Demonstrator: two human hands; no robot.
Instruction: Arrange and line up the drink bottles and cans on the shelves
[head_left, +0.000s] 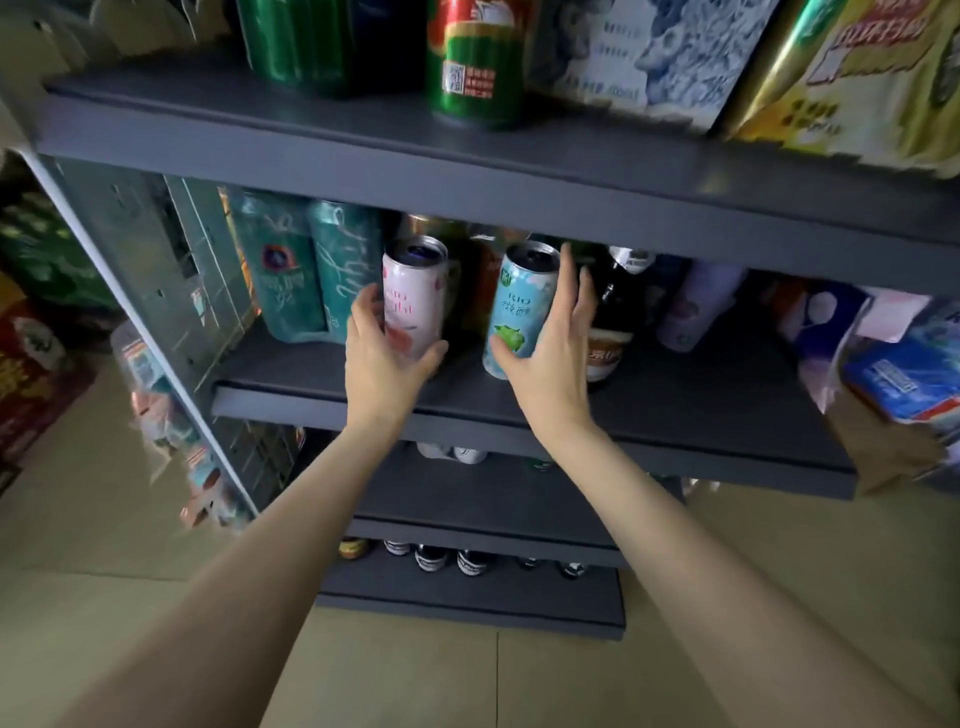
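- Left hand (382, 353), centre of the frame: wrapped around the lower half of a tall pink aluminium can with a grapefruit print (414, 296); thumb under the can's right side, fingers curled round its left side. Grasping.
- Pink can: upright, tilted slightly left, on the front part of the grey metal middle shelf (675, 410), just right of centre-left.
- Right hand (553, 358), centre of the frame: thumb against the lower front of a tall pale-blue aluminium can with a green fruit print and "RIO" lettering (522, 306); fingers extended nearly straight up along the can's right side. Contact on both sides, loose cupping hold rather than a full clench.
- Blue can: upright, leaning slightly, on the same shelf, near the pink can but apart from it; gap between them shows darker cans behind.
- Behind and left of the pink can: two teal cartons with script lettering (311, 270), side by side.
- Just right of the right hand: dark glass bottle with a white and orange label (613, 322); further right, a pale lilac can (696, 306), blurred.
- Upper part of the frame, grey top shelf (363, 135): green can with a red band and QR code (475, 67), a dark green can to its left, blue-and-white and yellow packs to its right.
- Lower centre: two lower grey shelves, the lowest with a row of bottle tops (452, 558).
- Right edge: blue and white soft packs (904, 374), blurred.
- Lower frame: beige tiled floor (467, 686).
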